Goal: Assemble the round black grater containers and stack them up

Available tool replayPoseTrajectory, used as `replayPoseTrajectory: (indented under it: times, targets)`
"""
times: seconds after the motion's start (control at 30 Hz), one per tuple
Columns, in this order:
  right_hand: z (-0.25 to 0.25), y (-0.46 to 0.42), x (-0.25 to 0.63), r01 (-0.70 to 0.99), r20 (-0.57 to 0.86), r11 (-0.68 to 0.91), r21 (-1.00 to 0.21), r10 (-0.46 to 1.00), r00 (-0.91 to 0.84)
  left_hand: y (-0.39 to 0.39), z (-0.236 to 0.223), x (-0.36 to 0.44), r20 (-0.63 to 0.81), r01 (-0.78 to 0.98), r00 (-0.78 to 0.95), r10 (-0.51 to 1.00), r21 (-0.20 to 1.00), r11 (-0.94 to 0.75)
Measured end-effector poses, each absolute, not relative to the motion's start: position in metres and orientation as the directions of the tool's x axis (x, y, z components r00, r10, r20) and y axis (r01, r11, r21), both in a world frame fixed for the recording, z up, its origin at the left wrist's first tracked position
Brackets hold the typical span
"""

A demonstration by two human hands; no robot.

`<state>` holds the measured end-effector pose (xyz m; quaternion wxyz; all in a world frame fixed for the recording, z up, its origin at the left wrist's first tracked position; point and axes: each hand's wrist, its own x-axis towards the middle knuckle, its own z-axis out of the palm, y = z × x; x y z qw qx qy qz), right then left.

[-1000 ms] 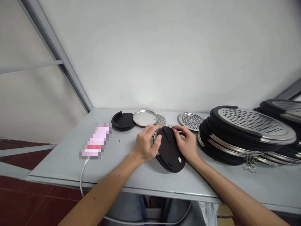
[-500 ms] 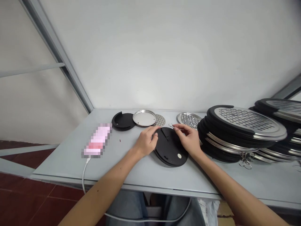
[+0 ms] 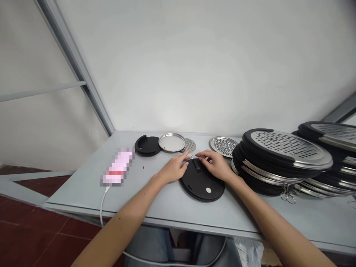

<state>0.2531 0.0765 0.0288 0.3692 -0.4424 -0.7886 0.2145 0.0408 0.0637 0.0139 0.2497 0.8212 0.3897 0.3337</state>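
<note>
A round black disc (image 3: 202, 183) with a small white dot near its front lies flat on the grey table (image 3: 167, 202). My left hand (image 3: 174, 168) rests at the disc's far left rim, fingers curled on it. My right hand (image 3: 215, 165) sits at the disc's far right rim. Its fingertips pinch a thin wire piece (image 3: 194, 157) at the disc's far edge, where both hands meet.
Behind the hands lie a black ring part (image 3: 147, 145), a silver dish (image 3: 171, 142), a perforated disc (image 3: 189, 145) and a perforated silver plate (image 3: 224, 144). A tall stack of grater-like discs (image 3: 280, 159) fills the right. A pink phone (image 3: 118, 166) with a white cable (image 3: 102, 202) lies left.
The black disc, tilted up on edge a second ago, now lies flat on the table. Both hands moved to its far edge and came together there.
</note>
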Motion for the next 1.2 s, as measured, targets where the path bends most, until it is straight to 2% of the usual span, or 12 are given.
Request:
replayPoseTrajectory:
  times: [0.23, 0.37, 0.47, 0.67, 0.8, 1.2]
  targets:
    - [0.026, 0.086, 0.249, 0.515, 0.443, 0.634, -0.576, 0.772, -0.456, 0.067, 0.016, 0.046, 0.34, 0.486, 0.408, 0.847, 0.705, -0.517]
    - [0.025, 0.082, 0.252, 0.51, 0.474, 0.659, -0.553, 0.752, -0.458, 0.063, 0.02, 0.054, 0.297, 0.539, 0.352, 0.888, 0.711, -0.451]
    - [0.025, 0.081, 0.254, 0.517, 0.497, 0.678, -0.522, 0.735, -0.462, 0.058, 0.022, 0.061, 0.296, 0.628, 0.317, 0.901, 0.647, -0.433]
    - [0.022, 0.083, 0.258, 0.563, 0.52, 0.709, -0.425, 0.7, -0.489, 0.051, 0.031, 0.068, 0.294, 0.757, 0.371, 0.881, 0.454, -0.47]
    - [0.021, 0.083, 0.259, 0.594, 0.521, 0.722, -0.356, 0.681, -0.515, 0.051, 0.034, 0.069, 0.29, 0.778, 0.392, 0.873, 0.401, -0.483]
    - [0.025, 0.082, 0.257, 0.664, 0.445, 0.728, -0.173, 0.659, -0.606, 0.053, 0.035, 0.072, 0.261, 0.696, 0.453, 0.853, 0.494, -0.521]
